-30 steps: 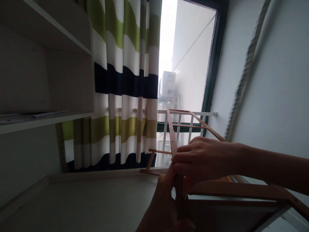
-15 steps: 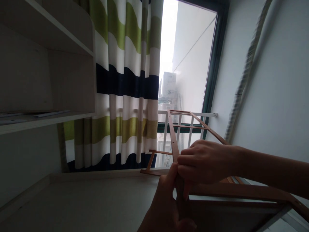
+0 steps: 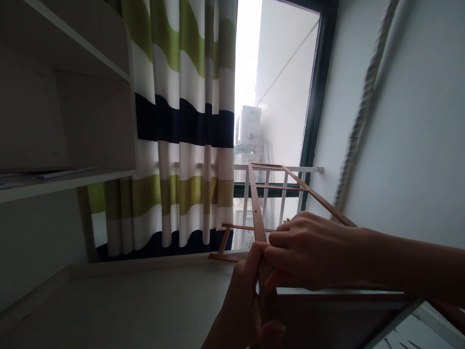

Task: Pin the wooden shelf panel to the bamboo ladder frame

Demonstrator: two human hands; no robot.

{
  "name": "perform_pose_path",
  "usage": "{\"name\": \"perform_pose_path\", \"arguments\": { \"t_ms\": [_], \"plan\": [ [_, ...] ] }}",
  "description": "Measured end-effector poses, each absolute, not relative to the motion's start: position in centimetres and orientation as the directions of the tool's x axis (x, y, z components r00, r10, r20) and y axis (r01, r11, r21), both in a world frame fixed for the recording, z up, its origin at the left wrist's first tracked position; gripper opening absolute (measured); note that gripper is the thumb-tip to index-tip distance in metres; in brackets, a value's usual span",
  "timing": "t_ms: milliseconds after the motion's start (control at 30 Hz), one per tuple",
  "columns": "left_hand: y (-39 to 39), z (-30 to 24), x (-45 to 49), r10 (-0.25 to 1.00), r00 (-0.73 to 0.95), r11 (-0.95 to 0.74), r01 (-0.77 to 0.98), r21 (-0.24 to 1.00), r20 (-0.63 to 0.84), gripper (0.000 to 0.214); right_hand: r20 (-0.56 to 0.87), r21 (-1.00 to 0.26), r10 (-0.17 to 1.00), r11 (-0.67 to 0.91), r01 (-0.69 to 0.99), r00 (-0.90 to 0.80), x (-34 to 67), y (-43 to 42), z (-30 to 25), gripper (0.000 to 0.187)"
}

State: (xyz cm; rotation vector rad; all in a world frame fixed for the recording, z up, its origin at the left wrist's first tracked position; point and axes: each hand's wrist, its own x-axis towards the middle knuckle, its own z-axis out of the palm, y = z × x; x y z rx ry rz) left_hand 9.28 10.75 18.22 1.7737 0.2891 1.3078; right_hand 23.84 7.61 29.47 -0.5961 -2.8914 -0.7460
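A brown wooden frame (image 3: 258, 219) with small dark holes along its post rises in front of me, its far end reaching up toward the window. My left hand (image 3: 241, 295) is closed around the near part of this post, fingers on its left side and thumb lower down. Against the right side of the same post, my right hand (image 3: 312, 254) is closed with curled fingers, its fingertips close to the left hand's. Whatever lies between the right fingertips is hidden. Below the right hand, a dark panel (image 3: 337, 320) is attached to or lies behind the frame.
White shelves (image 3: 98, 121) with papers on one board stand at the left. A striped curtain (image 3: 196, 186) hangs beside the window (image 3: 286, 87). White railing bars (image 3: 245, 194) cross the window's lower part. A wrapped pipe (image 3: 358, 114) runs down the right wall. A pale surface (image 3: 138, 305) spreads below.
The view has shifted slightly, so the surroundings sit a little further left. My right thumb has moved onto the front of the post, and the right wrist is slightly lower. My left hand keeps its grip.
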Motion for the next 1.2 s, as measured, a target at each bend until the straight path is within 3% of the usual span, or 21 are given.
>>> {"name": "perform_pose_path", "arguments": {
  "t_ms": [333,500,667,833,967,1133,1200],
  "plan": [
    [10.9,17.4,9.7,0.559,0.394,-0.646,-0.345,0.681,0.730,0.053,0.176,0.353,0.560,0.732,0.583,-0.810,23.0,6.1,29.1,0.017],
    [11.2,17.0,9.5,0.594,0.419,-0.621,-0.305,0.722,0.687,0.034,0.203,0.328,0.621,0.685,0.650,-0.757,22.7,5.6,29.0,0.015],
    [11.3,16.9,9.4,0.599,0.411,-0.636,-0.277,0.720,0.687,0.042,0.205,0.277,0.683,0.646,0.711,-0.701,22.2,5.0,28.5,0.005],
    [11.1,17.3,9.5,0.579,0.397,-0.682,-0.242,0.690,0.712,0.049,0.215,0.275,0.722,0.601,0.750,-0.658,21.8,4.9,28.1,0.008],
    [11.0,17.6,9.4,0.497,0.382,-0.752,-0.258,0.607,0.779,0.060,0.185,0.283,0.704,0.630,0.723,-0.686,22.1,5.3,28.4,0.012],
    [11.5,17.4,9.8,0.381,0.373,-0.812,-0.302,0.500,0.846,0.055,0.144,0.282,0.566,0.763,0.582,-0.812,23.5,6.0,28.9,0.003],
    [11.7,17.0,10.2,0.361,0.335,-0.827,-0.316,0.465,0.870,0.056,0.100,0.229,0.532,0.810,0.540,-0.841,24.0,6.1,29.2,0.010]
  ]
}}
